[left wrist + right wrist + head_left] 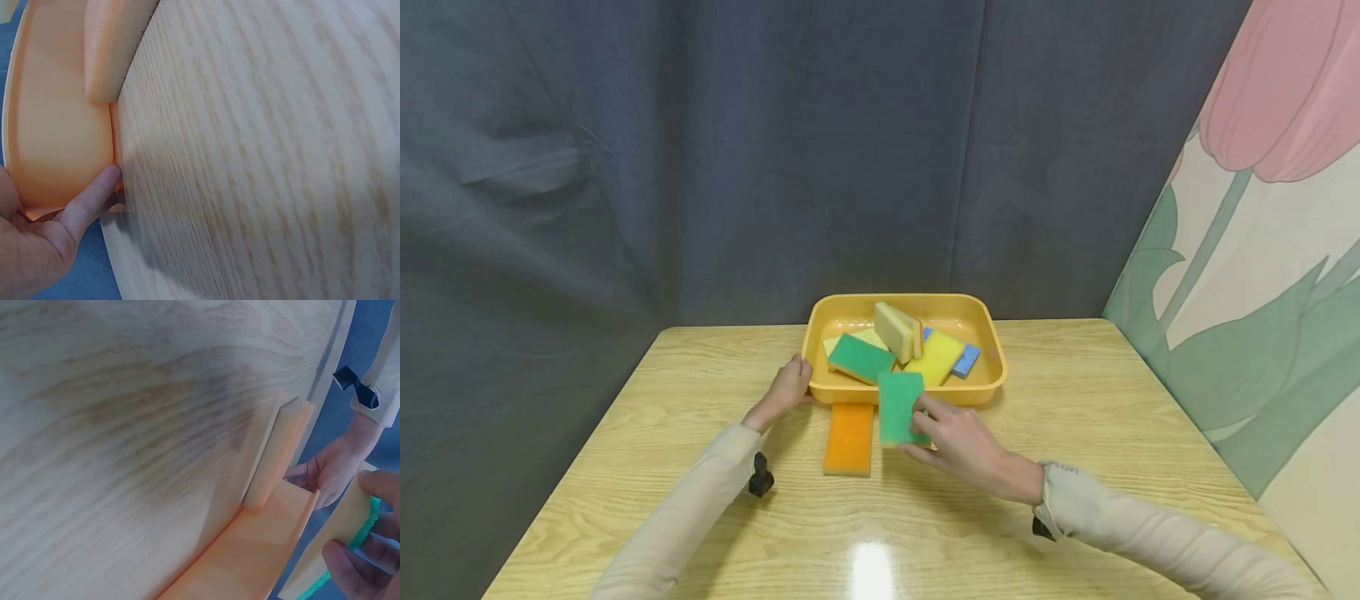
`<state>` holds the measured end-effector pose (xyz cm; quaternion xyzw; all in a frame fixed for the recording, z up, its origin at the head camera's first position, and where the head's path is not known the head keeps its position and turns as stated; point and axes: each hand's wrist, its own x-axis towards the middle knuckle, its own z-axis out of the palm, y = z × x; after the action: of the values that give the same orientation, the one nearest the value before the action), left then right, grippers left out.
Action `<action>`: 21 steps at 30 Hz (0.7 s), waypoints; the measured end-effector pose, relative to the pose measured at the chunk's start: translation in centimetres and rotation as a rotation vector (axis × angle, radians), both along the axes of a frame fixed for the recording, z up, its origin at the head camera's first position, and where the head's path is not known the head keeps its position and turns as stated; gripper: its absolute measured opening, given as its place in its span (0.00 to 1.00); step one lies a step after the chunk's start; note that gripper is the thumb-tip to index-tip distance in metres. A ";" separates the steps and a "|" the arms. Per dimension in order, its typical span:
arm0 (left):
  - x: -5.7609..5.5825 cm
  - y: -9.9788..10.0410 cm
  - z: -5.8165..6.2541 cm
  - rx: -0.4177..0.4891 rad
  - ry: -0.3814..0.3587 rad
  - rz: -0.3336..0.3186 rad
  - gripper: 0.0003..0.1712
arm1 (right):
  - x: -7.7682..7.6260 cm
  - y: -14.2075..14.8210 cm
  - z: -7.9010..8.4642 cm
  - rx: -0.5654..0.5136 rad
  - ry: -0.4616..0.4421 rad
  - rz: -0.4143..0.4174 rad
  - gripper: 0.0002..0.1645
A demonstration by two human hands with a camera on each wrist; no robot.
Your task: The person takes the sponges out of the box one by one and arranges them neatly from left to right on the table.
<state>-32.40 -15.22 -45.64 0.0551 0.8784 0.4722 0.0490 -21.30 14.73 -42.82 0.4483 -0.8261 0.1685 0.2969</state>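
Note:
My right hand pinches a sponge with a green scouring side and a pale yellow body, held up over the front rim of a yellow plastic tray. From the right wrist, the sponge shows edge-on and slightly bent between thumb and fingers. My left hand grips the tray at its front left corner; in the left wrist view one finger lies along the bottom of its wall. An orange sponge is on the table, up against the tray's front.
Inside the tray are a green-topped sponge, a yellow one, a blue one and pale yellow ones. The wooden table backs onto a dark curtain. A flower-painted wall stands at the right.

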 end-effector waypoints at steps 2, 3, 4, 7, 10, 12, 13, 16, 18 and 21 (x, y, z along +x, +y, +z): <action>0.0 0.0 0.0 0.000 0.001 0.003 0.26 | 0.1 -0.1 -0.2 0.002 -0.016 0.001 0.20; 0.0 0.1 0.0 0.003 0.001 0.003 0.26 | 0.2 -0.2 -0.2 0.003 -0.025 0.003 0.20; -0.1 0.1 -0.1 0.004 0.003 0.001 0.26 | 0.3 -0.2 -0.3 0.005 -0.031 0.004 0.19; 0.0 0.1 0.0 0.012 0.004 -0.008 0.27 | 0.4 -0.4 -0.3 0.009 -0.038 0.010 0.18; 0.0 0.0 0.1 0.020 0.004 -0.013 0.27 | 0.4 -0.6 -0.3 0.009 -0.035 0.021 0.18; 0.1 0.0 0.1 0.023 0.001 -0.015 0.27 | 0.5 -0.6 -0.4 0.006 -0.035 0.027 0.18; 0.1 0.0 0.1 0.023 0.005 -0.017 0.27 | 0.6 -0.7 -0.4 0.004 -0.035 0.031 0.18; 0.1 0.0 0.0 0.024 0.005 -0.019 0.27 | 0.8 -0.7 -0.6 -0.003 -0.035 0.040 0.19; 0.1 0.0 -0.1 0.020 0.006 -0.019 0.27 | 0.9 -0.7 -0.7 -0.005 -0.034 0.043 0.19; 0.1 0.0 -0.1 0.016 0.008 -0.011 0.27 | 1.1 -0.8 -0.8 -0.016 -0.038 0.051 0.19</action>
<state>-32.32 -15.21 -45.69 0.0624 0.8745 0.4786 0.0478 -20.21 13.95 -43.60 0.4637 -0.8185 0.1909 0.2804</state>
